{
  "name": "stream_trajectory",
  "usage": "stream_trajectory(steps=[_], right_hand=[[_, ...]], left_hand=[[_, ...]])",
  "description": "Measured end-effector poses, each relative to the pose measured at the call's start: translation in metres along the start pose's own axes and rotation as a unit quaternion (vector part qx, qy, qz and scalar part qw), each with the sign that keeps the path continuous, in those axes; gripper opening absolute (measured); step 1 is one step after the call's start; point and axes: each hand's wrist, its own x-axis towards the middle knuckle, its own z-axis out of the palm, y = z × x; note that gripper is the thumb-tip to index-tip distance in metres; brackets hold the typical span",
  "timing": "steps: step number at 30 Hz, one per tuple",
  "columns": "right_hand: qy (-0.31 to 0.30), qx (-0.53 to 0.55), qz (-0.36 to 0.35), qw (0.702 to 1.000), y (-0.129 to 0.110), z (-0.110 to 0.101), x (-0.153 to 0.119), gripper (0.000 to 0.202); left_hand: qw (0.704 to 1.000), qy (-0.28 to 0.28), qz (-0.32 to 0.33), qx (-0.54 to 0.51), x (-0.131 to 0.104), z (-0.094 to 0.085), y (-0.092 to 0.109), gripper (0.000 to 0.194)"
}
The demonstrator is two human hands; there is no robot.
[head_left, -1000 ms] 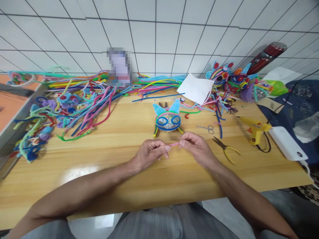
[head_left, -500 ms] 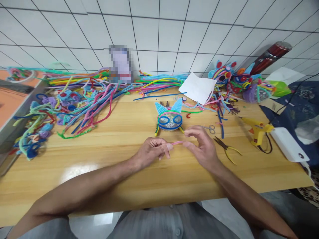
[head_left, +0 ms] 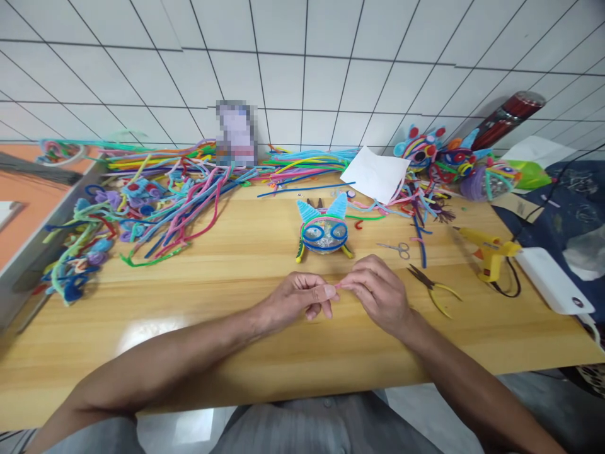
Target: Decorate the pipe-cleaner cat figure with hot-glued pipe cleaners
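At the left end of the table [head_left: 255,236], a tangle of bent pipe-cleaner pieces [head_left: 142,192] lay in a loose heap, with curled blue and green parts at its near edge. Behind it, long straight pipe cleaners [head_left: 165,161] ran along the foot of the tiled wall [head_left: 278,79]. An upright object [head_left: 236,132], blurred out, stood against the wall.

The left hand [head_left: 300,299] held one end of a short pink strip [head_left: 338,286] between thumb and forefinger. The strip was located above the table, near its middle, and spanned the narrow gap between the hands. Beyond it sat a cat-like face [head_left: 325,236] with light-blue ears and blue rings; yellow handle ends projected on both sides below it. The right hand [head_left: 382,293] gripped the other end of the strip, thumb and fingers closed together.

Beyond the right hand, a white sheet [head_left: 375,173] covered part of the pipe cleaners. Small scissors [head_left: 401,250] lay near that hand; yellow-handled pliers [head_left: 432,285] lay further right, jaws slightly parted. Decorated figures [head_left: 420,151] stood at the rear, beside a tilted red flask [head_left: 508,120]. A yellow glue gun [head_left: 491,255] rested just beside a white box [head_left: 548,280].
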Motion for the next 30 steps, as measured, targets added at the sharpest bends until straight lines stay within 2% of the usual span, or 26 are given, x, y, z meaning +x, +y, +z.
stream_trajectory(steps=[3,5,6,7,9,11,12,14,17,18,20,22,26,28,30], right_hand=[[0.003,-0.01,0.011,1.0,0.0,-0.001,0.0,0.016],[0.015,-0.022,0.033,0.999,0.0,-0.005,0.002,0.015],[0.026,-0.03,0.049,0.998,0.0,-0.008,0.003,0.014],[0.039,-0.039,0.068,0.996,0.002,-0.012,0.005,0.012],[0.063,-0.058,0.108,0.991,0.007,-0.022,0.008,0.01],[0.07,-0.075,0.141,0.985,0.017,-0.03,0.011,0.011],[0.069,-0.085,0.154,0.982,0.022,-0.032,0.011,0.012],[0.05,-0.1,0.173,0.979,0.035,-0.036,0.007,0.015],[0.003,-0.099,0.207,0.973,0.05,-0.042,-0.012,0.017],[0.005,-0.098,0.235,0.967,0.053,-0.046,-0.022,0.018],[0.061,-0.117,0.316,0.939,0.059,-0.062,-0.048,0.021],[0.15,-0.161,0.393,0.893,0.062,-0.085,-0.077,0.03],[0.278,-0.246,0.466,0.803,0.077,-0.141,-0.124,0.043],[0.301,-0.263,0.493,0.773,0.092,-0.163,-0.134,0.052],[0.288,-0.254,0.521,0.762,0.11,-0.176,-0.136,0.056]], left_hand=[[0.998,-0.004,0.008,0.056,-0.003,0.0,0.005,0.063],[0.992,0.02,0.056,0.107,-0.007,-0.001,0.009,0.058],[0.986,0.051,0.093,0.13,-0.008,-0.003,0.011,0.053],[0.974,0.094,0.138,0.152,-0.009,-0.005,0.013,0.047],[0.933,0.193,0.233,0.196,-0.007,-0.014,0.017,0.037],[0.883,0.263,0.298,0.249,0.0,-0.027,0.022,0.041],[0.866,0.278,0.311,0.274,0.006,-0.034,0.024,0.05],[0.855,0.273,0.312,0.313,0.02,-0.047,0.028,0.072],[0.864,0.226,0.302,0.334,0.043,-0.061,0.029,0.096],[0.87,0.212,0.3,0.33,0.05,-0.065,0.027,0.099],[0.884,0.186,0.299,0.308,0.06,-0.071,0.023,0.102],[0.893,0.164,0.301,0.292,0.067,-0.076,0.019,0.103],[0.904,0.132,0.278,0.296,0.072,-0.08,0.018,0.091],[0.908,0.128,0.262,0.301,0.072,-0.077,0.021,0.082],[0.902,0.132,0.265,0.314,0.072,-0.072,0.025,0.08]])
